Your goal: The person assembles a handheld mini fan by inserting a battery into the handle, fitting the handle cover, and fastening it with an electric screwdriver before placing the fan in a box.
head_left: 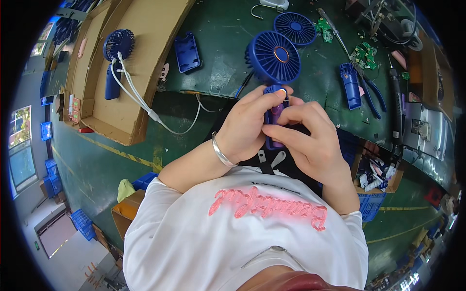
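Both my hands hold a blue handheld fan (275,57) in front of my chest, its round slatted head pointing away from me. My left hand (250,121) is closed around the handle, thumb near the neck. The handle's shell is off, and a purple cylindrical battery (275,116) shows inside. My right hand (308,133) has its fingers bent against the handle's right side, by the battery. Whether those fingertips pinch a small part as well is hidden. A loose blue handle shell (187,52) lies on the green table beyond my left hand.
Another fan grille (295,28) lies behind the held fan. To the right are green circuit boards (364,56), a blue handle part (350,86), pliers (374,97) and a soldering iron (396,104). At left, a cardboard tray (112,121) holds a fan (119,44) with a white cable (141,99).
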A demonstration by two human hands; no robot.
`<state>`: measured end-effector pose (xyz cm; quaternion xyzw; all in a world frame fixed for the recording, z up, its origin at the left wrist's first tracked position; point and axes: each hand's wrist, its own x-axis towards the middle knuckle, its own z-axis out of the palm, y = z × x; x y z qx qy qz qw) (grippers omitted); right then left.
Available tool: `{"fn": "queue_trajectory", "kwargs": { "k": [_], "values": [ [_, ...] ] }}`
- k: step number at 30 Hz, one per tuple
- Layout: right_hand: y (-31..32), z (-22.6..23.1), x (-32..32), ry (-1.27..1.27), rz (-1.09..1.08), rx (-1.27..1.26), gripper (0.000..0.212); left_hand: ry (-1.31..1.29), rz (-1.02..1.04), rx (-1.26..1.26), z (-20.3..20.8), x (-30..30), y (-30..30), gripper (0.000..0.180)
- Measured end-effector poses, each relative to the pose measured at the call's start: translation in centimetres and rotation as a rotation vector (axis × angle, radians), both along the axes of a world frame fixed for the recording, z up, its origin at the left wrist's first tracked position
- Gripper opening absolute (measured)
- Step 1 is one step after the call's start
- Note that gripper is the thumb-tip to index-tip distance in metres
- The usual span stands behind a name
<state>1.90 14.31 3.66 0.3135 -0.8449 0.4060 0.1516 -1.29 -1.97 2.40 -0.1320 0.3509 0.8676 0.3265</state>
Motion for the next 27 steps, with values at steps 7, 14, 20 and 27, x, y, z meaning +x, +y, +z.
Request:
{"fn": "queue_trajectory", "kwargs": {
  "k": [7, 14, 20, 27],
  "values": [
    [-0.4, -0.5, -0.3, -0.103, -0.088, -0.056, 0.017, 0.011, -0.020, -0.019, -0.2, 0.3, 0.1, 0.028],
    [-2.0, -1.4, 0.5, -0.134, -0.293, -0.153, 0.017, 0.121, 0.118, -0.102, -0.5, 0.6, 1.2, 0.028],
    [-2.4, -1.7, 1.9, -0.124, -0.299, -0.062, 0.021, 0.150, 0.235, -0.124, -0.4, 0.7, 1.7, 0.030],
    [1.6, -1.6, 0.9, -0.208, -0.359, -0.164, 0.010, 0.230, 0.261, -0.122, -1.7, 0.3, 1.6, 0.035]
  ]
}}
